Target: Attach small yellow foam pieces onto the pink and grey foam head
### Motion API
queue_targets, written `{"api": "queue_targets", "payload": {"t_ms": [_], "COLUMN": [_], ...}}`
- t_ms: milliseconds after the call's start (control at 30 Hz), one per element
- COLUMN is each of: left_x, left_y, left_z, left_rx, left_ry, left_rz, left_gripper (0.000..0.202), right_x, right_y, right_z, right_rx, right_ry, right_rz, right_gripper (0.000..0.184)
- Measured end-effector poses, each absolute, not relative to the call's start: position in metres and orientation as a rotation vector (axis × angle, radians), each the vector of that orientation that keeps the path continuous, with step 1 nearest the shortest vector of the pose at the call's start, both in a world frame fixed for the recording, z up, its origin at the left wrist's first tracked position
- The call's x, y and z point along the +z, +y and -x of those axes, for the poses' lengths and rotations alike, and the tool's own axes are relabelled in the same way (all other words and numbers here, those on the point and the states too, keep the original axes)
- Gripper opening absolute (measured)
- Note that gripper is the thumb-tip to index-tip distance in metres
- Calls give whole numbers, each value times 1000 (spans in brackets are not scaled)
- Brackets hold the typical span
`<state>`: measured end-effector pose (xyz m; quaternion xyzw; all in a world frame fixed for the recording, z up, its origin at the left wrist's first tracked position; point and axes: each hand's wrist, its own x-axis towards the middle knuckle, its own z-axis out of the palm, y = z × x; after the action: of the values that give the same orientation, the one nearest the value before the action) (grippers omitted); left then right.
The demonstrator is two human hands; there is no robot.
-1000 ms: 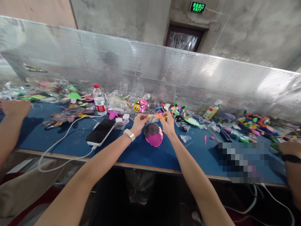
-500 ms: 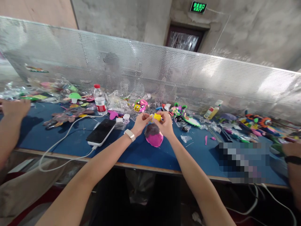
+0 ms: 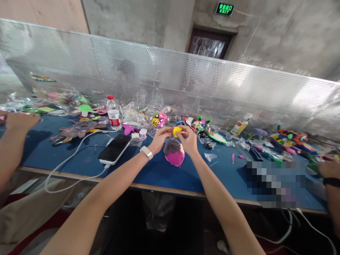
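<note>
A small lump of yellow modelling clay (image 3: pixel 177 131) is held up between my two hands, above the table. My right hand (image 3: pixel 189 141) pinches it between thumb and fingers. From the other side my left hand (image 3: pixel 159 139), below a pale wristband (image 3: pixel 146 152), has its fingers closed with their tips at the lump's edge. Right below them lies a rounded magenta piece (image 3: pixel 175 158) with a dark grey patch (image 3: pixel 172 146) on top. Behind my hands is a pink and yellow clay animal face (image 3: pixel 159 119).
A phone (image 3: pixel 114 148) on a white cable lies left, before a red-capped bottle (image 3: pixel 114 115). Plastic bags and clay figures line the perforated metal screen (image 3: pixel 164 74). A yellow bottle (image 3: pixel 241 124) leans right. Other people's hands (image 3: pixel 22 122) show at both sides.
The yellow clay has turned and looks rounder and more compact in my fingers. A clear bit by my left fingertips no longer shows. The co-worker's hand at left has shifted slightly right.
</note>
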<state>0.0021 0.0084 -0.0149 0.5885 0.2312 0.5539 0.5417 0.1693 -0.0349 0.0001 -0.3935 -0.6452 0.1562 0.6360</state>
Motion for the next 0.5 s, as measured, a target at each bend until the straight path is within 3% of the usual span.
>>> {"api": "queue_targets", "payload": {"t_ms": [267, 500], "left_x": [-8, 0], "left_y": [5, -6], "left_z": [3, 3], "left_rx": [1316, 1465], "left_ry": [530, 615], "left_rz": [-1643, -1920], "left_gripper": [30, 31], "right_x": [-3, -2], "right_y": [-32, -31], "right_z": [-171, -170], "right_rx": [381, 434], "right_ry": [-1429, -1416], "right_rz": [869, 809], "right_gripper": [30, 41]}}
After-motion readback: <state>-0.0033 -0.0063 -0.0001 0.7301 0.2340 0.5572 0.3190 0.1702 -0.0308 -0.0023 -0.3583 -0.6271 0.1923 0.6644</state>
